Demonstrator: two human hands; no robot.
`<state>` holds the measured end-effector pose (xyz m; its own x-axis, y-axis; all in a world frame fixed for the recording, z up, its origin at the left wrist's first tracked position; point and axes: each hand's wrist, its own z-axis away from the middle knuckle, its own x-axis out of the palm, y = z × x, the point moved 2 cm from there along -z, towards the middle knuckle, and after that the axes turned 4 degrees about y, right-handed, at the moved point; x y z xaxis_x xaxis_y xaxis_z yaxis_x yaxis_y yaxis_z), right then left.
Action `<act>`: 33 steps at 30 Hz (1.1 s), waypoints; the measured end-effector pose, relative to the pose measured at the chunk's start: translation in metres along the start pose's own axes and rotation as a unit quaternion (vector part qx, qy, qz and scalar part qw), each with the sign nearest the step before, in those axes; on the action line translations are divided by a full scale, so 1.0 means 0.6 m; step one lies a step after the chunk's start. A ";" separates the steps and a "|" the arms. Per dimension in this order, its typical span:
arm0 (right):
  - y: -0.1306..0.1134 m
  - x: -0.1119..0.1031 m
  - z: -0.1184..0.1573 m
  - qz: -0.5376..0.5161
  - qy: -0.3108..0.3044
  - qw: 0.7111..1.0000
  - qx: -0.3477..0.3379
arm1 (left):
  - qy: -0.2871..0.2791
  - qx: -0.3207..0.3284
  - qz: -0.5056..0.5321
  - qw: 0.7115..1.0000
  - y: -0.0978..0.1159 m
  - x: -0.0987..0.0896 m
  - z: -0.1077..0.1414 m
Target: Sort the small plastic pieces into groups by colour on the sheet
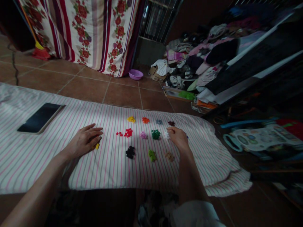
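Note:
Small coloured pieces like tiny toy bricks lie sorted in piles on a striped cloth [113,170]. My left hand [86,138] rests on the cloth left of the piles, fingers stretched out, with a small yellow piece [97,146] showing by its fingertips. Over the white pile [167,135], my right hand [177,136] has its fingers drawn together in a pinch; what is between them is hidden. Around it are the dark brown pile [171,123], green pile [155,134] and tan pile [169,156]. A few red pieces [119,134] trail left from the red pile [128,132].
Farther off lie yellow [131,119], orange [145,120] and grey [159,121] piles; nearer are black [130,152] and lime [151,155] ones. A phone [40,118] lies at left. Beyond the cloth's edge are a purple basin [135,74] and heaped clothes [199,60].

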<state>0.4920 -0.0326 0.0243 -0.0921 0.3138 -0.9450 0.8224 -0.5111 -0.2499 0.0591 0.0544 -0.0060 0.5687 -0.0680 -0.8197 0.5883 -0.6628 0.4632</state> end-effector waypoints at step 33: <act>-0.404 0.074 0.200 -0.183 -0.149 0.883 -0.407 | 0.032 -0.115 0.024 0.993 -0.017 -0.028 0.016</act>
<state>0.2213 0.0094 0.0176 -0.4783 0.0532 -0.8766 0.8271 0.3628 -0.4293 0.0380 0.0550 -0.0001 0.6294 -0.0434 -0.7759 0.6713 -0.4725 0.5710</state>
